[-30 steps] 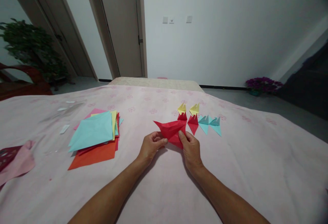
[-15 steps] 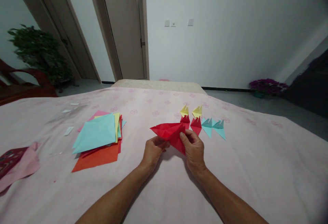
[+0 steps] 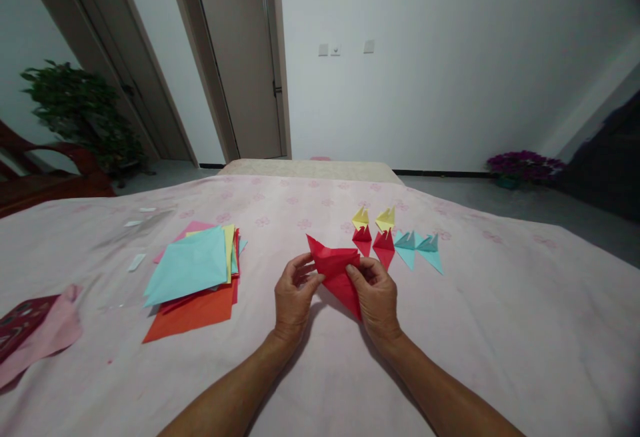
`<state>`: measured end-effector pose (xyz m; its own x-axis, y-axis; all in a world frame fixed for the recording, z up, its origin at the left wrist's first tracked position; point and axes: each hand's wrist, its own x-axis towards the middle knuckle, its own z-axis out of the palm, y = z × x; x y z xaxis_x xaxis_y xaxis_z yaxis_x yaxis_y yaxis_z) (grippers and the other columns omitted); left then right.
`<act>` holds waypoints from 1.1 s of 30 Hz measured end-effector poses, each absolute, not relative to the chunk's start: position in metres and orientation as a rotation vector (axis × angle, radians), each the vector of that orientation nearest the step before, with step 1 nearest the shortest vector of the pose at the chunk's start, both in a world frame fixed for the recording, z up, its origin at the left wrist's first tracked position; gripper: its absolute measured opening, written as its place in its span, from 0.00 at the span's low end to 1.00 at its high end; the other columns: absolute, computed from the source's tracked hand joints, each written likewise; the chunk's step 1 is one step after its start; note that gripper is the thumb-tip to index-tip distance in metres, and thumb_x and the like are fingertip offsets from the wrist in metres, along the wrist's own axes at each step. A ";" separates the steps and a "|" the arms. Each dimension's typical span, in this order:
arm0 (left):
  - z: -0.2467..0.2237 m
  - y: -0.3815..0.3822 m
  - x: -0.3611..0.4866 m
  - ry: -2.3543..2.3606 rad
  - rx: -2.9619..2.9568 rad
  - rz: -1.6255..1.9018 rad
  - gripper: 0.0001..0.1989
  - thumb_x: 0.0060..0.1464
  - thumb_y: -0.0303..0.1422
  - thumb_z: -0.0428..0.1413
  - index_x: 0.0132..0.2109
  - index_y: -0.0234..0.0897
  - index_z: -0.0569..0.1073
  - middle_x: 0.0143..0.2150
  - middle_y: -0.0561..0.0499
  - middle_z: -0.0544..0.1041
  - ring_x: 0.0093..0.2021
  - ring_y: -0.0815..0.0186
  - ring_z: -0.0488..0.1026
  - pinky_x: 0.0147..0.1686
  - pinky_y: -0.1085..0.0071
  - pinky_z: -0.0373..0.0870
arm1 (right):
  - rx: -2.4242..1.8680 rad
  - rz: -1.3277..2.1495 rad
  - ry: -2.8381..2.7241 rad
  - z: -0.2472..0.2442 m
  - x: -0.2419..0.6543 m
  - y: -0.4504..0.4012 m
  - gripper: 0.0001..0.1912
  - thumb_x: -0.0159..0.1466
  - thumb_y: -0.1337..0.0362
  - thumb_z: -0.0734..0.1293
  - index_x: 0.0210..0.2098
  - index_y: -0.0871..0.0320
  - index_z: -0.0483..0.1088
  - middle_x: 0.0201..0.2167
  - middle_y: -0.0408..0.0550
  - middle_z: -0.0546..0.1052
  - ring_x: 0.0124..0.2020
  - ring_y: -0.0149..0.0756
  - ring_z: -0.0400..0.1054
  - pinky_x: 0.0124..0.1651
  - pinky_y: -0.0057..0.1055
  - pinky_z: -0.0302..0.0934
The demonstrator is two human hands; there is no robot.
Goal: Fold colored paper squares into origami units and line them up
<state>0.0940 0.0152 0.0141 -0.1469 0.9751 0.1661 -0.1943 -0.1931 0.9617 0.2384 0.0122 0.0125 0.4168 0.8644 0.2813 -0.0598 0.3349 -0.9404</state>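
A partly folded red paper [image 3: 336, 270] is held up over the middle of the table, its pointed tip rising at the upper left. My left hand [image 3: 296, 294] pinches its left edge between thumb and fingers. On the right side, my right hand [image 3: 376, 292] grips the paper with the thumb on its front face. Just behind my right hand lie folded paper birds: yellow ones [image 3: 385, 218], red ones [image 3: 384, 244] and light blue ones [image 3: 429, 245], two of each colour.
Left of my hands lies a stack of coloured paper sheets [image 3: 193, 264], light blue on top. Clear plastic wrappers [image 3: 123, 280] are beside it. A pink cloth [image 3: 60, 334] with a dark red item sits at the far left of the flowered tablecloth [image 3: 480, 330].
The left tip of the red paper has turned upward, and its lower point has dropped a little. My left hand has shifted its hold, with the thumb now at the front.
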 end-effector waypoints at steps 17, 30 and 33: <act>0.011 0.012 0.101 0.920 0.925 1.502 0.17 0.45 0.33 0.68 0.43 0.35 0.77 0.40 0.45 0.83 0.38 0.62 0.80 0.41 0.67 0.75 | -1.106 0.643 -1.063 0.007 0.237 0.009 0.07 0.58 0.60 0.72 0.33 0.57 0.73 0.30 0.43 0.75 0.31 0.34 0.68 0.36 0.31 0.64; 0.011 0.015 0.097 0.664 0.662 1.272 0.16 0.40 0.36 0.72 0.31 0.31 0.76 0.33 0.48 0.80 0.35 0.67 0.76 0.41 0.71 0.73 | -1.018 0.519 -1.182 0.011 0.240 0.006 0.03 0.58 0.66 0.71 0.31 0.56 0.73 0.31 0.43 0.75 0.32 0.33 0.68 0.35 0.29 0.63; 0.010 0.016 0.094 0.604 0.636 1.172 0.15 0.42 0.35 0.71 0.33 0.31 0.76 0.34 0.48 0.79 0.36 0.66 0.76 0.43 0.69 0.74 | -0.986 0.486 -1.222 0.011 0.241 0.005 0.03 0.58 0.67 0.71 0.30 0.55 0.72 0.32 0.44 0.76 0.34 0.34 0.69 0.37 0.30 0.63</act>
